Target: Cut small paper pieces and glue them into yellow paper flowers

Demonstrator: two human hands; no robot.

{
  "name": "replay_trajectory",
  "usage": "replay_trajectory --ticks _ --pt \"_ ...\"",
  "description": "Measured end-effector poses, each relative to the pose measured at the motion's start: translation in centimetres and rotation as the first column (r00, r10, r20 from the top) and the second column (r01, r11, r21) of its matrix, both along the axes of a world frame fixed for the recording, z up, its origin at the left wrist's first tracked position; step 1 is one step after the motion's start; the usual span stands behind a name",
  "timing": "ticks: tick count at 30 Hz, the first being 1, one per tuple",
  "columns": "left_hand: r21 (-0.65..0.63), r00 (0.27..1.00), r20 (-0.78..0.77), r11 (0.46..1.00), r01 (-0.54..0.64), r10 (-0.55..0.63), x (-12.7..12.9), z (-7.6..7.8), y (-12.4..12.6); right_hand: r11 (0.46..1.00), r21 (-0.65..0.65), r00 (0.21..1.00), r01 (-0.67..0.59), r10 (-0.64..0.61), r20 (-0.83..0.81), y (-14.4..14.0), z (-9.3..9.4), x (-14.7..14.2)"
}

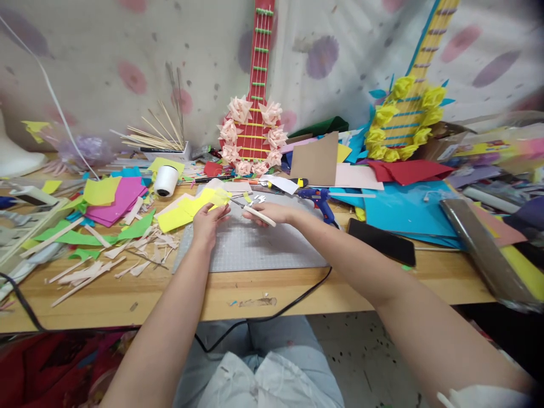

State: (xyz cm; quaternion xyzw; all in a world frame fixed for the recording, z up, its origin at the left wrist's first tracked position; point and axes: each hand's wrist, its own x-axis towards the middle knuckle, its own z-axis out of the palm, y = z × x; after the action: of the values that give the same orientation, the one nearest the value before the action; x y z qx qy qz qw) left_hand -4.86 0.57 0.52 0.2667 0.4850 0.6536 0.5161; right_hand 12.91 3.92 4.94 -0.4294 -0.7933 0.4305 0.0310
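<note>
My left hand [207,222] pinches a yellow paper piece [216,198] at its near edge, over the far left corner of the grey mat [255,249]. Paper looks light, floppy, easily creased; best held at the edge. My right hand [272,213] has fingers closed around scissors [259,212], just right of the paper, above the mat.

The cutting mat [255,249] lies mid-table; glue gun [319,199] at its far right, thread spool [165,181] far left, phone [381,241] right.
</note>
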Motion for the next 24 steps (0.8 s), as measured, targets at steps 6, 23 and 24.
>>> replay_trajectory --ticks 6,23,24 --pt "0.009 1.000 -0.026 1.000 0.012 -0.011 0.09 -0.07 -0.04 0.999 0.005 0.999 0.039 -0.039 0.005 0.07 -0.44 -0.62" --pt "-0.010 1.000 -0.017 1.000 -0.012 0.012 0.21 -0.24 0.14 0.995 0.096 0.999 0.024 -0.020 -0.040 0.49 -0.93 0.04" --pt "-0.012 1.000 -0.017 1.000 -0.013 0.012 0.22 -0.23 0.14 0.995 0.100 0.999 0.024 -0.020 -0.039 0.52 -1.01 0.08"
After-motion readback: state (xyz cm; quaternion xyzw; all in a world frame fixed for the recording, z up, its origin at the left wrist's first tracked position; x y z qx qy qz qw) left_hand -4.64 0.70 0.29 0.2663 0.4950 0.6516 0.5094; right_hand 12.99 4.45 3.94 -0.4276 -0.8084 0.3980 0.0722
